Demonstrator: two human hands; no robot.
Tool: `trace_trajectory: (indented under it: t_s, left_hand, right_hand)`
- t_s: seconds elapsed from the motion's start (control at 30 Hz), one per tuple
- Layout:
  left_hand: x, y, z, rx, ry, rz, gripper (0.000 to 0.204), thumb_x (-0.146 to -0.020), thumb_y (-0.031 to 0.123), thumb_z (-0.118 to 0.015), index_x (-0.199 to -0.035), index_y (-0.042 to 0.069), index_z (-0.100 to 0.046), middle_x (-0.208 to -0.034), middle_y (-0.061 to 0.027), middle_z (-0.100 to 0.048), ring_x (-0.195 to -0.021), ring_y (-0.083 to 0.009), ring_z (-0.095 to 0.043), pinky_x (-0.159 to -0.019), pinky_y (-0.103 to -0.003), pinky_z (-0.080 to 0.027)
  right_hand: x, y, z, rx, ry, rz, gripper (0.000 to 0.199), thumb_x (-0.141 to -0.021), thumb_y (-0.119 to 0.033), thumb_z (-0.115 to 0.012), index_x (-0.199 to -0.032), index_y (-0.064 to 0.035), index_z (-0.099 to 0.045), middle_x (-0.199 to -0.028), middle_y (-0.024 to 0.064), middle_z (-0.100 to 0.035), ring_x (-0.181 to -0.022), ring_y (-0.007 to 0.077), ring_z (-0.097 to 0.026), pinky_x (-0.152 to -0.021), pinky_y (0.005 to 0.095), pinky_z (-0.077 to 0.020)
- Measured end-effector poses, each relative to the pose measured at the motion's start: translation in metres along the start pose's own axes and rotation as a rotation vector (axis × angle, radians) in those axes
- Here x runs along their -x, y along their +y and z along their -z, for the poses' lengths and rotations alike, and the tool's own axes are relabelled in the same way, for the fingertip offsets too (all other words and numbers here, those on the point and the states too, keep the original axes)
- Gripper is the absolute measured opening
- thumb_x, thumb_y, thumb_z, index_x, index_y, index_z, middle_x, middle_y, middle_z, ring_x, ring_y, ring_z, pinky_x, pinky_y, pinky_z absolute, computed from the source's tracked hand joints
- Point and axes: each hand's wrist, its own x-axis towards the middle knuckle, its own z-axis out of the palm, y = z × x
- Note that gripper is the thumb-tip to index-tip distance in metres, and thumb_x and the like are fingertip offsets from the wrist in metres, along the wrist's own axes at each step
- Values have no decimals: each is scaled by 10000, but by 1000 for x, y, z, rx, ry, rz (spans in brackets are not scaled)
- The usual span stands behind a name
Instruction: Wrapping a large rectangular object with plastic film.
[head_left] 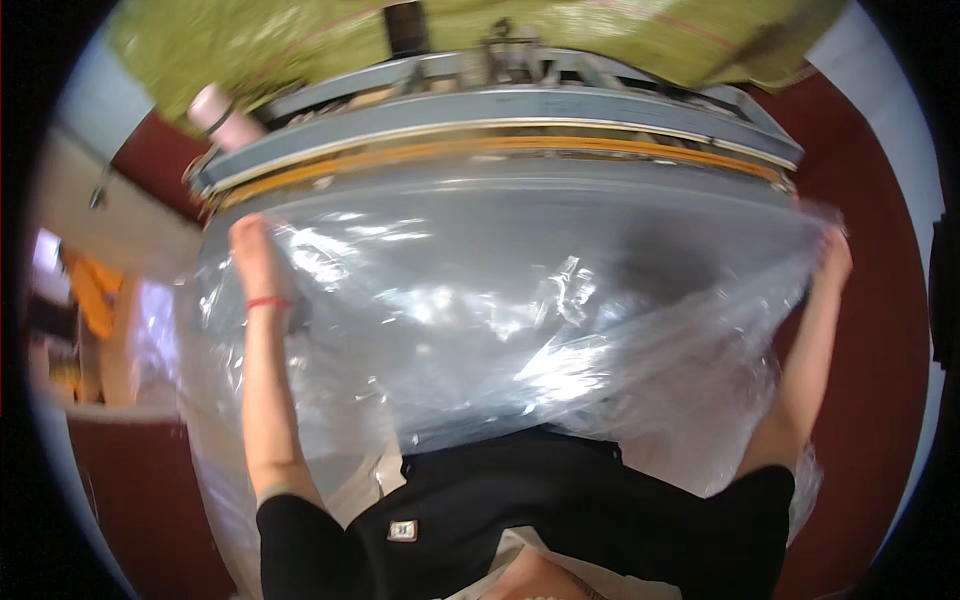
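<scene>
A wide sheet of clear plastic film stretches between my two arms, shiny and creased, over a grey surface. My left hand is closed on the film's far left corner, with a red band round the wrist. Out at the far right, my right hand grips the other corner, partly blurred and seen through the film. Loose folds of film hang down on both sides, toward my body. The far edge of the sheet lies close to the orange strip of a machine.
Beyond the film runs a long blue-grey metal frame with mechanical parts on top. A pink bottle stands at its left end. Yellow-green woven sheeting lies behind. To the left are a blurred pale table and orange things. The floor is dark red.
</scene>
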Motion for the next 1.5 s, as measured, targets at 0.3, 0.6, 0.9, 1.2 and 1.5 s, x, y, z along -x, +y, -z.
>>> trace_trajectory:
  t_s: [0.3,0.6,0.9,1.2,1.5]
  left_hand:
    - [-58,-139,-64,133,220,333,139,-826,162,-463,-731,61,-469,-568,37,-412,-504,-55,-361,-458,-196,-301]
    - [-73,-138,-83,351,238,358,237,-772,162,-588,-584,86,-465,-510,56,-385,-482,-54,-341,-454,-209,-279]
    - [-70,-97,-75,366,302,573,204,-757,127,-358,-621,48,-489,-503,-15,-455,-369,-105,-373,-329,-229,-268]
    - [-54,-63,-17,501,-144,348,48,-792,79,-516,-814,41,-498,-671,9,-496,-580,-70,-459,-554,-195,-394]
    - [-15,-11,79,502,293,115,92,-791,17,-553,-854,49,-495,-806,20,-496,-742,-48,-457,-689,-182,-386]
  right_hand:
    - [30,76,-157,450,-14,548,230,-818,-230,-504,-851,-12,-569,-778,142,-596,-767,198,-560,-733,308,-418]
    - [37,70,-182,292,206,493,235,-748,-226,-602,-816,-6,-552,-752,134,-598,-706,246,-576,-687,330,-442]
    - [29,68,-183,361,364,403,195,-785,-132,-454,-936,-10,-453,-884,204,-566,-845,331,-548,-752,382,-413]
    - [85,23,-194,248,262,605,251,-794,-194,-535,-932,13,-500,-896,152,-573,-863,273,-548,-769,358,-415]
    - [355,-54,-286,294,-715,1498,241,-737,-163,-615,-926,-36,-536,-937,126,-549,-856,272,-513,-765,314,-399]
